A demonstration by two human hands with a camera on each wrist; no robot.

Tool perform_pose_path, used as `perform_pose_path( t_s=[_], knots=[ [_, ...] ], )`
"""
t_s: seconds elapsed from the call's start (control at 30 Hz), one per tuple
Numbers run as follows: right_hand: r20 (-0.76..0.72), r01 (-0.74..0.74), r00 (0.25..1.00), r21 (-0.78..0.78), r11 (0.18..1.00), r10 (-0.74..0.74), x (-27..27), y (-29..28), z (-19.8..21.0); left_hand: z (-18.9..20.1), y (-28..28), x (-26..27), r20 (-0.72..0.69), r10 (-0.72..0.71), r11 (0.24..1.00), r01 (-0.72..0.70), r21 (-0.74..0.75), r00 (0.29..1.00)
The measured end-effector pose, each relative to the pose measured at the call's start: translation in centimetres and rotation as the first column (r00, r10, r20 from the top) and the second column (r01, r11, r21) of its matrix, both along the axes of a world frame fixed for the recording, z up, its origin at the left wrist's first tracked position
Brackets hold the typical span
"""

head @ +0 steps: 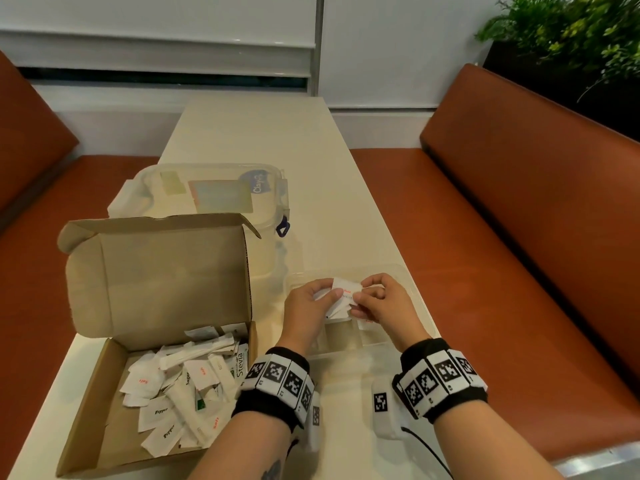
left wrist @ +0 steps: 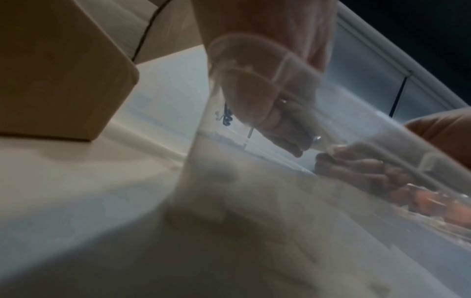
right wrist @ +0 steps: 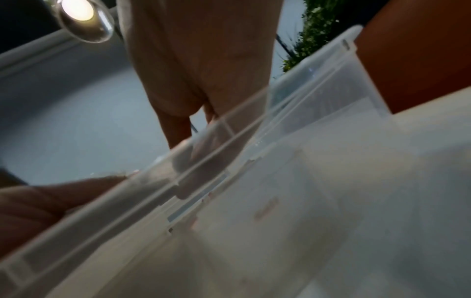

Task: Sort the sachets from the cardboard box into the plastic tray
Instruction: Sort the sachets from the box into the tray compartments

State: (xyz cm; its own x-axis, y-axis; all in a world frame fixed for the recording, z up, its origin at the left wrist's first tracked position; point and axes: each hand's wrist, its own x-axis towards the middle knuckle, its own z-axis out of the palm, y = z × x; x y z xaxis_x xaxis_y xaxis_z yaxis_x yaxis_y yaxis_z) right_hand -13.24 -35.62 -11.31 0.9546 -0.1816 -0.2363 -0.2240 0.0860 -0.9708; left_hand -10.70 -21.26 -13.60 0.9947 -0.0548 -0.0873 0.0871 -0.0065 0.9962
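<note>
An open cardboard box (head: 104, 393) at the near left of the table holds several white sachets (head: 180, 386) marked Salt, Pepper, Sugar and Stevia. To its right lies a clear plastic tray (head: 412, 292) with compartments. Above the tray, my left hand (head: 311, 306) grips a small bunch of white sachets (head: 343, 296). My right hand (head: 377, 299) pinches the top sachet of that bunch, which has red print. In the left wrist view my left hand (left wrist: 267, 100) shows blurred through the tray wall (left wrist: 254, 181). In the right wrist view the tray rim (right wrist: 229, 151) hides my fingertips.
A clear lidded plastic container (head: 207, 192) stands behind the box, its raised lid (head: 159, 271) between them. Orange bench seats (head: 519, 202) run along both sides of the narrow cream table (head: 277, 140). A green plant (head: 571, 32) fills the back right corner.
</note>
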Motion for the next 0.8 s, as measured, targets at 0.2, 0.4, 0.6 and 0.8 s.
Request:
perform_pose_path(
  t_s=[0.2,0.4,0.6,0.8],
  knots=[
    [0.076,-0.096,0.984,-0.534,0.840,0.161,0.2,-0.1,0.3,-0.1,0.0,-0.2,0.022,-0.029,1.000,0.029,0.013,0.999],
    [0.092,-0.017,0.995,-0.284,0.959,0.044,0.2,-0.3,0.3,-0.3,0.0,0.1,0.028,-0.010,1.000,0.011,-0.009,1.000],
    [0.062,-0.071,0.992,-0.425,0.903,0.107,0.1,-0.2,0.7,-0.4,0.0,0.2,0.028,-0.016,1.000,0.016,0.004,0.999],
    [0.006,-0.190,0.968,-0.640,0.745,0.252,1.0,-0.7,2.5,-0.4,0.0,0.1,0.014,-0.051,0.999,0.051,0.016,0.999]
  ],
)
